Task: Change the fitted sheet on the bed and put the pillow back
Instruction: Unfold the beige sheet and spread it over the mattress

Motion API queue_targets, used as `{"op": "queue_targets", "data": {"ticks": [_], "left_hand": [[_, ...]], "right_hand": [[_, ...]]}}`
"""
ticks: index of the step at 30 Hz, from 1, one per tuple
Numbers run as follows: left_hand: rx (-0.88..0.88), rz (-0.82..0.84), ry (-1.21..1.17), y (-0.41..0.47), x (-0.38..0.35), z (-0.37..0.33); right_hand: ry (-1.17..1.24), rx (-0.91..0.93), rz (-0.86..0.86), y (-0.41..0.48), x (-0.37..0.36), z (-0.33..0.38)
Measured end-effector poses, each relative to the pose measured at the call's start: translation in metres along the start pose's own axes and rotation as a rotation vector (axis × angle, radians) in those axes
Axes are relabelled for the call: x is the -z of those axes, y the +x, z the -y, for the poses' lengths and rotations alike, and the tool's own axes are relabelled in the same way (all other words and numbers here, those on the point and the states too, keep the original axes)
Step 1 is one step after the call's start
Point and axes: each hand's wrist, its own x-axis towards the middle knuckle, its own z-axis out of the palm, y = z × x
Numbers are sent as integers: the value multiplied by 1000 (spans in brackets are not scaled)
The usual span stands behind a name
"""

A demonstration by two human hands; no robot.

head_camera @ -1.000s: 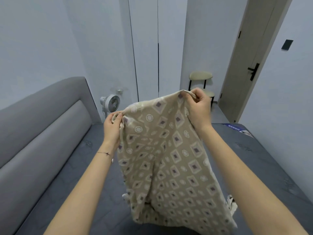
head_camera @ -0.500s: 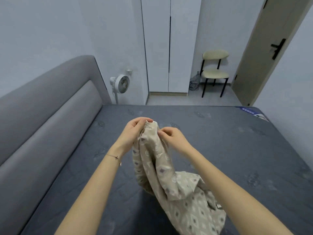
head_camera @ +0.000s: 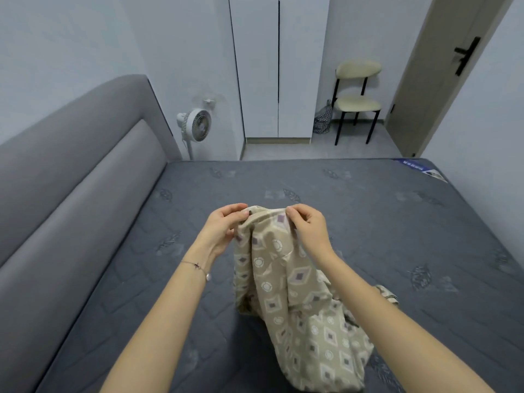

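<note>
Now holding the beige patterned fitted sheet [head_camera: 286,279] as a narrow, bunched bundle, with the lower part lying in a heap on the bare grey mattress [head_camera: 397,222], near the front middle of the bed. Pinching the top edge with the left hand [head_camera: 224,231] and the right hand [head_camera: 309,231], fingers and thumbs curled onto the cloth, hands close together with only a short piece of fabric between. One second ago held high and spread wide in front of the white wardrobe [head_camera: 279,66]; since then brought down and gathered. Probably searching along the hem for a corner, so spreading not yet begun. Old sheet apparently already off, judging by the naked mattress. No pillow in view. Further out: padded grey headboard [head_camera: 71,171] at the left, small fan [head_camera: 197,124], cream chair [head_camera: 357,103] beyond the bed.
</note>
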Motion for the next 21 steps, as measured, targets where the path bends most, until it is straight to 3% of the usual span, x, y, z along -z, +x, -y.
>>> {"op": "queue_targets", "data": {"ticks": [6,11,14,18,21], "left_hand": [[103,35,-19,-1,-10,9],[49,89,17,-1,-10,13],[31,4,-32,2,-8,12],[-26,-207,-117,8,17,17],[-82,-222,-121,7,15,24]], "right_hand": [[-46,-34,-76,1,18,-6],[-46,-79,-98,4,35,-6],[-41,-138,-148,12,45,-16],[-28,-292,-344,19,69,-44],[-193,-331,-230,16,68,-53]]}}
